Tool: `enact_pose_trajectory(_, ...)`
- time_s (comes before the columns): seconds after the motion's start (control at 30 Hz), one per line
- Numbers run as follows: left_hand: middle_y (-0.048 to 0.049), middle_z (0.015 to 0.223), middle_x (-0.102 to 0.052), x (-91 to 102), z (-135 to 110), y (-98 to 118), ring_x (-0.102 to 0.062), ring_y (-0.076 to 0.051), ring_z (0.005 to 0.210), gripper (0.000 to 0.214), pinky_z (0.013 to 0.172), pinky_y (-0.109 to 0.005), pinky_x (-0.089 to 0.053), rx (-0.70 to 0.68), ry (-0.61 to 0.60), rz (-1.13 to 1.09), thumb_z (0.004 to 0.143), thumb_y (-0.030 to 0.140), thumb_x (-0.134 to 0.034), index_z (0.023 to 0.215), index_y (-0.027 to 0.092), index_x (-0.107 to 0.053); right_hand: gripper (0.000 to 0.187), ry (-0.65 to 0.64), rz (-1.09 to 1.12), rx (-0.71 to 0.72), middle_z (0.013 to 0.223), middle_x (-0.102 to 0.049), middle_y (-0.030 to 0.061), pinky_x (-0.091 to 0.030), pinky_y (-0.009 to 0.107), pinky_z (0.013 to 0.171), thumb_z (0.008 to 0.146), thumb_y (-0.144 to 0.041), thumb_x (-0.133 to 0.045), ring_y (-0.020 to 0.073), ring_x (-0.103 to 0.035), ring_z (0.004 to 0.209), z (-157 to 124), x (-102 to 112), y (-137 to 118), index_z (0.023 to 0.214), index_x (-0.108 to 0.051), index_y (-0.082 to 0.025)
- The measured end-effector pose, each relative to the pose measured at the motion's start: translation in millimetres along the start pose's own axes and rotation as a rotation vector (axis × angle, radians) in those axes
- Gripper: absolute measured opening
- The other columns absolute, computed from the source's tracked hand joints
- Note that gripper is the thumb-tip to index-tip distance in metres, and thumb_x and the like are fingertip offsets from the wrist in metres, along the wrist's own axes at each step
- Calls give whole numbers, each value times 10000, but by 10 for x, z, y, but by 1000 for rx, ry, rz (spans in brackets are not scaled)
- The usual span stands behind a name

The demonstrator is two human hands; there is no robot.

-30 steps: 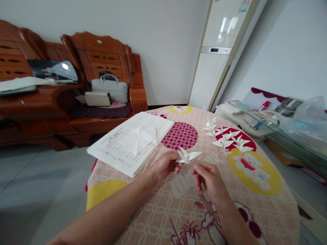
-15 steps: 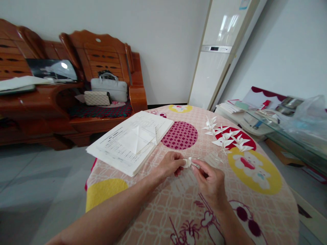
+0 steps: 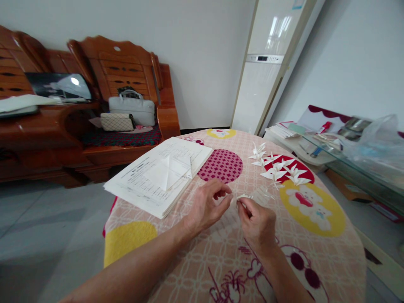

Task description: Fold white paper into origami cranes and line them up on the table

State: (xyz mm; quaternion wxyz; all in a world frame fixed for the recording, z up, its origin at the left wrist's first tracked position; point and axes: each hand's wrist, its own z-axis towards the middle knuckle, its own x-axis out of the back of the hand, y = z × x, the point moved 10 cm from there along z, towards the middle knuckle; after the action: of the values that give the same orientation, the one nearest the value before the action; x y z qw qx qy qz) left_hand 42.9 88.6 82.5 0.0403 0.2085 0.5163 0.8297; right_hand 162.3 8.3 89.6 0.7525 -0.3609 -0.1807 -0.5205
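Note:
Over the table, a small white piece of folded paper [image 3: 234,201] sits between my two hands, mostly covered by fingertips. My right hand [image 3: 257,221] is closed in a pinch on it, thumb against curled fingers. From the other side, my left hand [image 3: 210,204] meets its edge with thumb and forefinger tips, the other fingers curled loosely. Several white paper cranes [image 3: 277,168] stand in a cluster beyond my right hand. To the left, a creased white square sheet [image 3: 168,171] lies on a stack of printed papers [image 3: 139,185].
A patterned pink cloth [image 3: 189,261] covers the round table. On the right, a glass-topped stand [image 3: 341,164] holds papers, a metal bowl and a plastic bag [image 3: 378,143]. Wooden seats [image 3: 126,63] with bags stand behind, beside a tall white air conditioner [image 3: 255,88].
My left hand has turned and lifted its fingers toward the paper's upper edge. My right fingers have curled in tighter around the paper. The view has shifted slightly.

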Motion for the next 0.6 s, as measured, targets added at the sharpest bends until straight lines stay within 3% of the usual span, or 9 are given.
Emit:
enact_pose_trajectory(0.2,-73,809,-616,-162,-67,5,-521,-201,809,120,785,-288,-404,-25,-111,42,789,285,-657,856,213,-726,232,20,-94,54,538,-645,27,-327,243,504,863,-158,-496,124,-553,454,-13,-12,-70,748,-698,-158)
enact_pose_trajectory(0.6,-92,844,-637,-244,-113,133,-536,-197,817,172,788,-300,-367,-251,-143,361,894,263,-534,877,212,-697,246,-3,-75,23,576,-663,40,-316,247,515,878,-163,-485,129,-565,479,-16,-37,-46,737,-687,-162)
